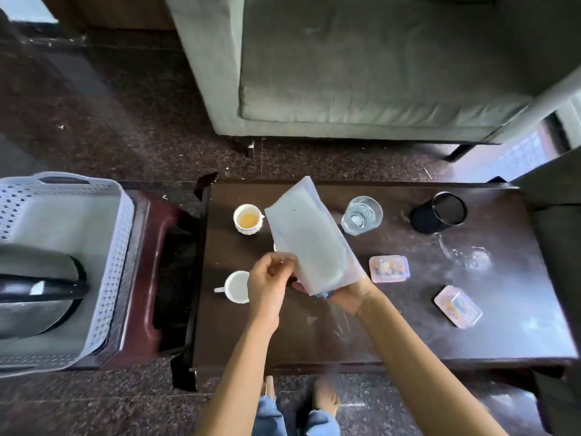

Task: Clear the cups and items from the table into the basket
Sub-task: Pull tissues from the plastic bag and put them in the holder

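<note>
Dark wooden table (393,325): left hand (267,287) and right hand (349,297), fingers both pinching a flat white plastic packet (309,237) lifted just right of the tea-filled white cup (248,219), likely bound for the white perforated basket (119,234) far left.

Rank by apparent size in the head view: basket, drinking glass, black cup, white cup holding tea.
1. basket
2. black cup
3. drinking glass; nearly alike, so that order is unsure
4. white cup holding tea
</note>
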Demonstrator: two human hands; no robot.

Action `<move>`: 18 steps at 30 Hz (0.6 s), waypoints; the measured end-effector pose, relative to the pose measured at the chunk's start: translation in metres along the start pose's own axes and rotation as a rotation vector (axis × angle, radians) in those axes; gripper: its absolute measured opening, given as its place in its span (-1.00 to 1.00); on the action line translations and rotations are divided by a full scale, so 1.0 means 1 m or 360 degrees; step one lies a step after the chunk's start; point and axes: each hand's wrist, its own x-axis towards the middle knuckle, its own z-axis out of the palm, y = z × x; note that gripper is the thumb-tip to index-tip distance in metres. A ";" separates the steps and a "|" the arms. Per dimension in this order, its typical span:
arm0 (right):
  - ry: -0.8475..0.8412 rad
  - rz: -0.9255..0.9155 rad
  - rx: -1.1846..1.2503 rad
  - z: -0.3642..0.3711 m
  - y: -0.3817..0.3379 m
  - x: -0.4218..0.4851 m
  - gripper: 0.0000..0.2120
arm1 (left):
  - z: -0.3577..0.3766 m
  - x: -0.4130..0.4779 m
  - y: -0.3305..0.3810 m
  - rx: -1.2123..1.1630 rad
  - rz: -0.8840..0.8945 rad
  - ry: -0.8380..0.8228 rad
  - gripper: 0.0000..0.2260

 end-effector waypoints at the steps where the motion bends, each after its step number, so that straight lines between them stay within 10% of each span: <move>1: -0.0073 -0.0005 -0.0043 -0.004 -0.003 -0.003 -0.84 | 0.003 -0.001 -0.004 -0.0008 -0.0012 -0.0002 -0.98; 8: 0.0127 -0.0273 -0.0323 -0.063 -0.012 -0.008 -0.64 | 0.019 -0.011 -0.018 -0.0479 -0.0257 -0.0142 -0.88; 18: 0.0489 -0.0619 -0.1011 -0.139 -0.015 -0.026 -0.84 | 0.000 -0.029 -0.090 -0.0074 -0.0356 0.0088 -0.77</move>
